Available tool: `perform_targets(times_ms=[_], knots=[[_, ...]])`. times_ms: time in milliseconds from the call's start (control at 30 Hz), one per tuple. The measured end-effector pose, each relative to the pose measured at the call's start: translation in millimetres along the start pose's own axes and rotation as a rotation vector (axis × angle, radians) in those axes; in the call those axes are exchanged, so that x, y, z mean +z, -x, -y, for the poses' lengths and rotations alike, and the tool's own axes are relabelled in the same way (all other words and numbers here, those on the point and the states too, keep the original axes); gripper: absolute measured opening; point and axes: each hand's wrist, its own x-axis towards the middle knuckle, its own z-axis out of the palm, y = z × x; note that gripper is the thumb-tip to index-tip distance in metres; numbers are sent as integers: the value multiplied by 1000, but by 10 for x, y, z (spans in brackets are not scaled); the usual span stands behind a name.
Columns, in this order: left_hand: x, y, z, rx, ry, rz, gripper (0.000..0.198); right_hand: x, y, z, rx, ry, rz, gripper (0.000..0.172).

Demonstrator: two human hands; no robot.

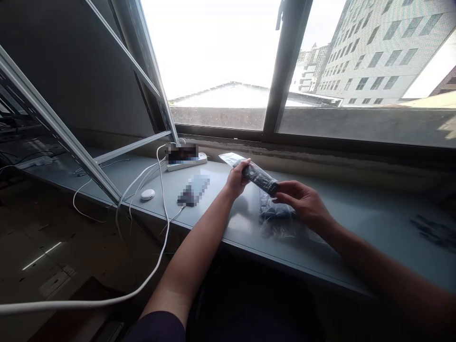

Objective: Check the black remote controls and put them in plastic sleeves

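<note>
Head view: the left hand is closed around the upper end of what looks like a remote control in a clear sleeve, and the right hand pinches its lower end, above the plastic bag. To my eye, a light hold at both ends suits slippery film best, with the sleeve taut rather than bunched. The bag lies on a glossy grey worktop; left of it sit a white puck and, farther back, a power strip. Beyond the bag, a bright window backlights everything.
</note>
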Motion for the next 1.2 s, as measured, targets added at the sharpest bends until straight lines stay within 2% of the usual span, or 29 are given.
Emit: perform_targets(times_ms=[367,667,1200], knots=[[4,58,103,-68,-180,201,53,-23,-21,-32,-53,68,-90,72],[54,177,98,-164,-334,412,55,-20,-15,-42,-22,56,-37,54],[77,241,55,-232,-374,538,54,-98,-35,-88,-26,119,-16,51]])
